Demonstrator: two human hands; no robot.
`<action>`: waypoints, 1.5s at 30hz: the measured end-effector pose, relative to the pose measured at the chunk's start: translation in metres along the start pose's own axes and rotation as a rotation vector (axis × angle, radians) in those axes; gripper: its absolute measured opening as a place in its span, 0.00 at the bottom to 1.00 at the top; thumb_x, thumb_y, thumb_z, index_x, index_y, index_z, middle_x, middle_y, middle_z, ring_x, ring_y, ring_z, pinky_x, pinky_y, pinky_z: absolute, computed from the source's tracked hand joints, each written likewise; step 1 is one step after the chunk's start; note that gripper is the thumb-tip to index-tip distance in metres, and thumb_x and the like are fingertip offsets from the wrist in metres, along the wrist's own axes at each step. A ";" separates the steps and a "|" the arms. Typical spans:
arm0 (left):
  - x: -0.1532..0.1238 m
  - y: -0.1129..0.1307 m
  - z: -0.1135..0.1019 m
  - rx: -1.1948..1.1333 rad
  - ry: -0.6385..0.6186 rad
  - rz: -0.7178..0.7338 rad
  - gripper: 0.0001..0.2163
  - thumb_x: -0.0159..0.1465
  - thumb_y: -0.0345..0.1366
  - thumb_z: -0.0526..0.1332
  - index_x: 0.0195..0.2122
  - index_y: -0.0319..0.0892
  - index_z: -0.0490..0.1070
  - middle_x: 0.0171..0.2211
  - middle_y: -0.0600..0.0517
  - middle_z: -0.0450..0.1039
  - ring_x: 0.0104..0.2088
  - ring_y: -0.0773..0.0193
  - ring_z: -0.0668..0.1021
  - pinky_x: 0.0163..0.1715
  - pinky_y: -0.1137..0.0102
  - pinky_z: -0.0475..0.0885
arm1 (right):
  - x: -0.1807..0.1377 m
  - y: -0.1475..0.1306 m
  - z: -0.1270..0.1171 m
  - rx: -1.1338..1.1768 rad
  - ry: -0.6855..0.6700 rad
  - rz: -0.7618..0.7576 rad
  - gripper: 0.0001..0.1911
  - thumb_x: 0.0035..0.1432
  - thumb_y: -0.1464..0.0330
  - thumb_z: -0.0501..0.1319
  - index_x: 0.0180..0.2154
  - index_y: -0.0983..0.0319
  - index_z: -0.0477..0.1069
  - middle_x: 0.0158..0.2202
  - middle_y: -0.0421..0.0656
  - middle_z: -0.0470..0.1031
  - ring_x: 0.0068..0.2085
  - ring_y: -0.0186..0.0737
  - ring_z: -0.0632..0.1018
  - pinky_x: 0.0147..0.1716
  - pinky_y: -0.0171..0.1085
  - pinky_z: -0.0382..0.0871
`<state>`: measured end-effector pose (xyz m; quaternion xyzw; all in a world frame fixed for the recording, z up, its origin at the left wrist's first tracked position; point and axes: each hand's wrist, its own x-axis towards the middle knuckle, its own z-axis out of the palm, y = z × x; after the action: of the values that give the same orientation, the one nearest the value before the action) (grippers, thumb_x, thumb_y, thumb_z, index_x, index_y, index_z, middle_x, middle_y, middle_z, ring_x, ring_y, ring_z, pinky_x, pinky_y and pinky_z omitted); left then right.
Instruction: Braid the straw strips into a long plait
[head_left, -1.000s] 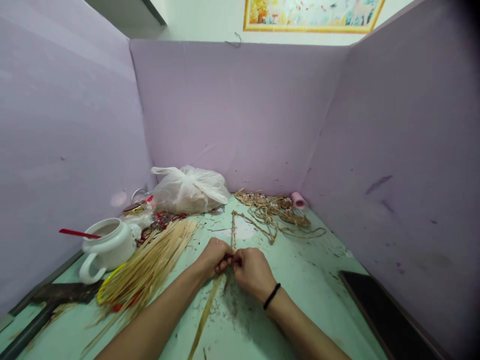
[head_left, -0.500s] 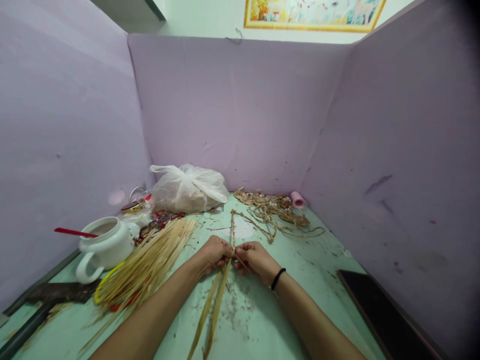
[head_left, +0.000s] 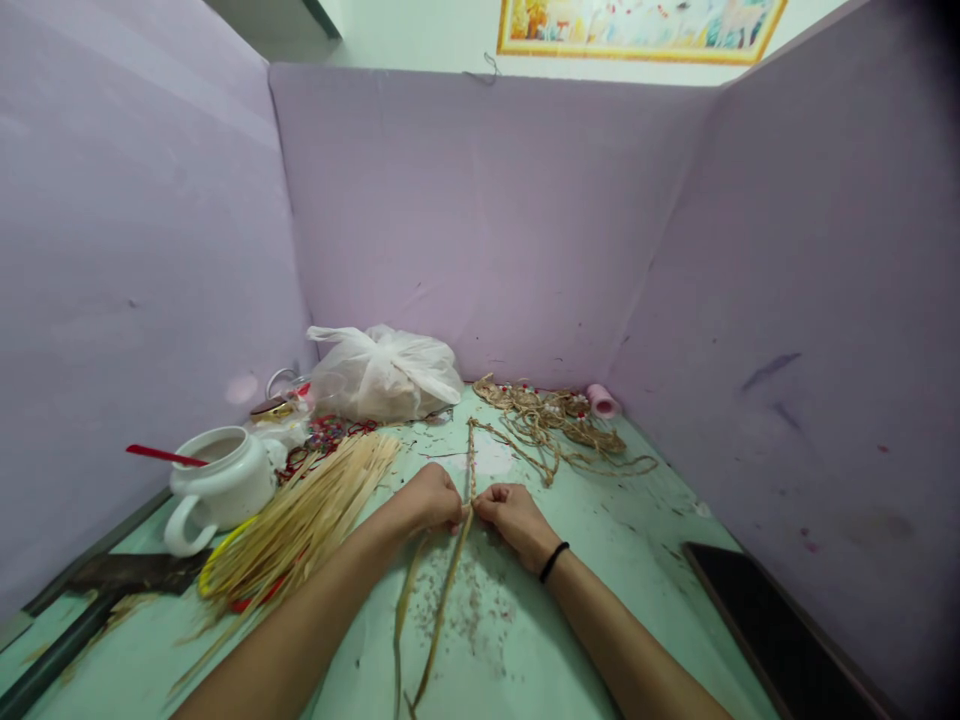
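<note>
My left hand (head_left: 430, 497) and my right hand (head_left: 512, 514) meet at the middle of a pale green table (head_left: 615, 560), fingers pinched on a braided straw cord (head_left: 471, 458). The braid runs away from my hands toward the back of the table. Two loose straw strands (head_left: 427, 620) trail from the pinch toward me, spread apart. A black band circles my right wrist.
A bundle of straw strips (head_left: 300, 525) lies at left beside a white cup (head_left: 221, 487) with a red stick. A white plastic bag (head_left: 384, 373), a pile of braided cord (head_left: 555, 425) and a pink spool (head_left: 601, 401) sit at the back. Purple partition walls enclose three sides. A dark slab (head_left: 772, 640) lies at right.
My hands stayed at the braid's end while my right wrist turned. The trailing straw, one strip before, now shows as two separate strands spread apart. The view shifted slightly.
</note>
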<state>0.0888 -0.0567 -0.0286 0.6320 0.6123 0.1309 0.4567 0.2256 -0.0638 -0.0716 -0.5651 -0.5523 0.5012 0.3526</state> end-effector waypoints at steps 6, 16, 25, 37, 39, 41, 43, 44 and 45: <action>-0.008 0.006 0.001 0.173 0.040 -0.015 0.05 0.44 0.31 0.57 0.14 0.36 0.68 0.08 0.54 0.59 0.11 0.70 0.61 0.13 0.75 0.53 | -0.003 -0.003 0.002 0.020 0.007 0.015 0.05 0.39 0.72 0.53 0.16 0.65 0.63 0.09 0.33 0.55 0.13 0.24 0.53 0.14 0.29 0.42; -0.034 0.022 0.043 0.597 0.347 0.131 0.12 0.46 0.30 0.57 0.32 0.37 0.73 0.32 0.41 0.73 0.36 0.57 0.74 0.33 0.71 0.65 | -0.001 0.000 0.009 0.214 0.067 0.016 0.02 0.34 0.74 0.53 0.15 0.65 0.59 0.12 0.34 0.59 0.16 0.25 0.58 0.16 0.28 0.48; -0.012 0.014 -0.006 -0.146 0.051 -0.046 0.07 0.50 0.31 0.54 0.22 0.34 0.69 0.16 0.51 0.67 0.12 0.72 0.65 0.12 0.77 0.55 | -0.003 0.001 0.005 0.216 -0.030 -0.017 0.03 0.36 0.73 0.53 0.15 0.65 0.61 0.11 0.34 0.58 0.15 0.25 0.56 0.15 0.29 0.46; 0.014 -0.008 0.011 -0.416 0.001 -0.140 0.04 0.42 0.27 0.56 0.14 0.37 0.60 0.08 0.58 0.55 0.08 0.76 0.54 0.08 0.77 0.44 | 0.003 0.007 -0.001 -0.137 -0.030 -0.247 0.03 0.44 0.73 0.53 0.21 0.64 0.64 0.17 0.38 0.67 0.20 0.29 0.64 0.20 0.28 0.55; 0.010 -0.005 0.014 -0.410 0.063 -0.080 0.05 0.41 0.27 0.56 0.13 0.38 0.59 0.07 0.60 0.52 0.08 0.77 0.51 0.09 0.77 0.41 | 0.004 0.009 -0.005 -0.228 -0.016 -0.272 0.05 0.44 0.72 0.53 0.21 0.65 0.65 0.17 0.38 0.67 0.21 0.29 0.64 0.20 0.28 0.55; 0.005 -0.001 0.016 -0.419 0.091 -0.026 0.06 0.41 0.27 0.55 0.12 0.38 0.58 0.07 0.61 0.49 0.08 0.78 0.50 0.10 0.77 0.41 | 0.005 0.010 -0.009 -0.300 -0.010 -0.293 0.06 0.44 0.71 0.54 0.20 0.65 0.65 0.17 0.38 0.65 0.21 0.29 0.63 0.20 0.28 0.53; 0.003 0.000 0.018 -0.432 0.087 -0.003 0.06 0.41 0.26 0.54 0.12 0.38 0.57 0.06 0.61 0.49 0.09 0.78 0.50 0.10 0.77 0.41 | 0.005 0.008 -0.014 -0.317 -0.038 -0.283 0.06 0.44 0.71 0.54 0.19 0.65 0.66 0.16 0.37 0.64 0.20 0.28 0.61 0.19 0.28 0.52; 0.002 0.001 0.018 -0.435 0.080 -0.007 0.06 0.41 0.26 0.54 0.12 0.38 0.58 0.07 0.60 0.49 0.09 0.78 0.50 0.10 0.76 0.41 | 0.005 0.006 -0.017 -0.303 -0.068 -0.258 0.06 0.44 0.71 0.54 0.19 0.65 0.66 0.15 0.36 0.63 0.19 0.27 0.60 0.19 0.28 0.51; 0.002 0.000 0.018 -0.436 0.074 -0.017 0.05 0.41 0.26 0.55 0.12 0.38 0.58 0.07 0.60 0.49 0.09 0.77 0.50 0.10 0.76 0.41 | 0.004 0.003 -0.020 -0.282 -0.101 -0.223 0.07 0.44 0.71 0.54 0.19 0.66 0.66 0.15 0.36 0.62 0.18 0.27 0.59 0.18 0.28 0.50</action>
<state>0.1028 -0.0627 -0.0392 0.5078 0.5913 0.2795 0.5608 0.2447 -0.0571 -0.0708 -0.5185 -0.6932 0.4045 0.2951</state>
